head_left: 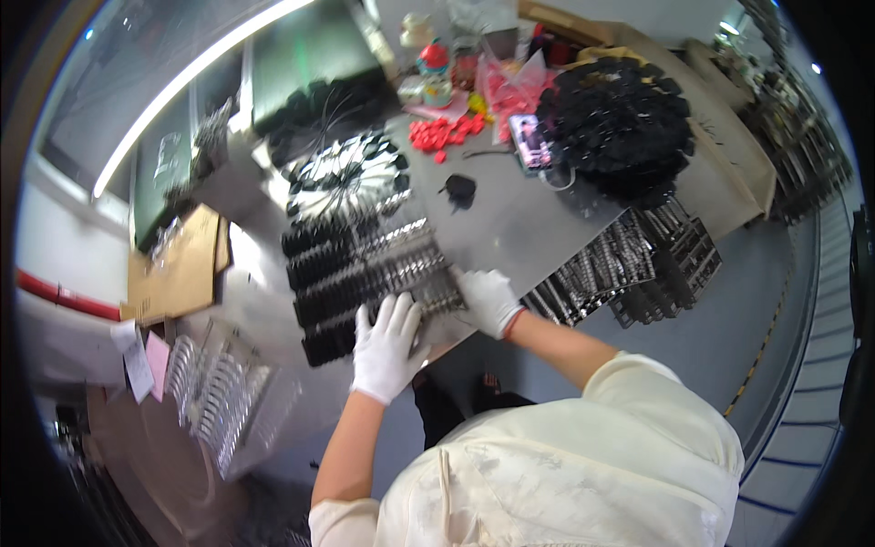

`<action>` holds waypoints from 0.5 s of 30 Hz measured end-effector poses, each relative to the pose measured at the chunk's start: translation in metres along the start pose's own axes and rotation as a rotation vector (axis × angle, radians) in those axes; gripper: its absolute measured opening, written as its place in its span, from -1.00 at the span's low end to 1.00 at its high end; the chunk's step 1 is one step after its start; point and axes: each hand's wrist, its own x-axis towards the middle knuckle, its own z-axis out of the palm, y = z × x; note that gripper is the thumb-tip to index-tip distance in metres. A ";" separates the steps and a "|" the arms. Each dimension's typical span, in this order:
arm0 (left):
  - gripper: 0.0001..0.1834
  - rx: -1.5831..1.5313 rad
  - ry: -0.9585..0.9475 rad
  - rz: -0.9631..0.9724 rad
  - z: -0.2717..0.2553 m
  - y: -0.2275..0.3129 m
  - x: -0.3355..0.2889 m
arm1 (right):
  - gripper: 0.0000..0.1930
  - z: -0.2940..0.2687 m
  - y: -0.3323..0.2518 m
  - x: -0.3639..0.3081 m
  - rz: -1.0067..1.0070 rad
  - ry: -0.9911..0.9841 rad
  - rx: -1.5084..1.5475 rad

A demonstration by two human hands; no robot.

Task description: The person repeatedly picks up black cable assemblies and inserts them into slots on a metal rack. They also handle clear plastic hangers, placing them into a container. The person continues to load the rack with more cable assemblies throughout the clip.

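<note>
A ribbed clear plastic tray point(427, 266) lies on the metal table, with rows of small black parts point(321, 308) along its left side. At its near edge rests my left hand point(386, 351), in a white glove, fingers spread over the black parts. My right hand point(489, 301), gloved too, closes on the tray's right edge; its fingertips are partly hidden. Behind the tray, a bundle of black pieces with thin wires point(346, 178) lies on a white sheet. A single black piece point(460, 190) sits apart on the table.
Red pieces point(445, 134), a phone point(530, 144) with a cable and a large heap of black parts point(615, 128) stand at the back. More filled trays point(602, 264) are at the right edge. Clear trays point(219, 392) and cardboard point(173, 269) lie to the left.
</note>
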 end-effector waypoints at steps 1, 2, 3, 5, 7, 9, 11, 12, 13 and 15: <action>-0.21 -0.010 0.001 -0.029 -0.007 -0.001 -0.001 | -0.67 0.044 0.014 0.005 -0.024 0.238 -0.027; -0.18 -0.019 0.007 -0.079 -0.011 -0.007 -0.008 | -0.69 0.051 0.010 0.008 -0.017 0.333 0.053; -0.15 -0.012 0.026 -0.153 -0.012 -0.013 -0.019 | -0.68 0.053 0.007 0.011 -0.004 0.251 0.075; -0.08 0.021 0.113 -0.229 -0.010 -0.019 -0.035 | -0.47 0.040 -0.002 0.012 0.107 0.055 0.191; -0.04 0.075 0.240 -0.209 -0.023 -0.011 -0.032 | -0.58 0.013 -0.012 0.008 0.162 -0.023 0.252; -0.11 0.154 0.196 -0.142 -0.055 0.023 -0.002 | -0.71 -0.012 -0.021 -0.003 0.189 -0.038 0.295; -0.21 0.181 0.187 -0.106 -0.072 0.050 0.028 | -0.71 -0.030 -0.031 -0.014 0.192 -0.043 0.322; -0.26 0.205 0.213 -0.094 -0.071 0.056 0.039 | -0.71 -0.037 -0.037 -0.019 0.186 -0.048 0.333; -0.28 0.237 0.201 -0.127 -0.065 0.056 0.049 | -0.73 -0.041 -0.042 -0.024 0.226 -0.062 0.346; -0.20 0.261 0.226 -0.191 -0.056 0.043 0.053 | -0.72 -0.027 -0.039 -0.033 0.208 -0.026 0.297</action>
